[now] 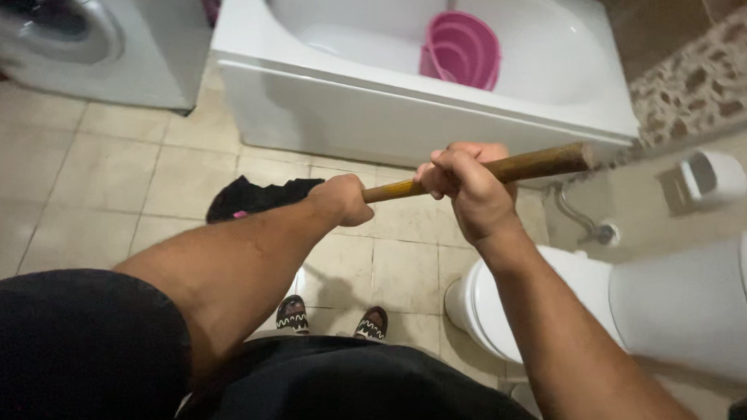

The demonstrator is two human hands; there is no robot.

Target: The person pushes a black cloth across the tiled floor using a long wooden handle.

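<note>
Both my hands grip a brown wooden stick [531,166] held roughly level in front of my chest. My left hand [341,200] closes around its near, lower end. My right hand [464,184] is wrapped around its middle, and the rest of the stick runs up and right past the bathtub's corner. What is on either end of the stick is hidden. Below my arms, a black mop-like cloth [254,198] lies on the beige tiled floor [85,183], apart from the stick as far as I can tell.
A white bathtub [410,112] stands ahead with a pink bucket [462,49] lying in it. A white toilet [627,306] sits at right below a wall paper holder [710,180]. A washing machine [82,34] is at upper left. My sandalled feet [332,318] show below.
</note>
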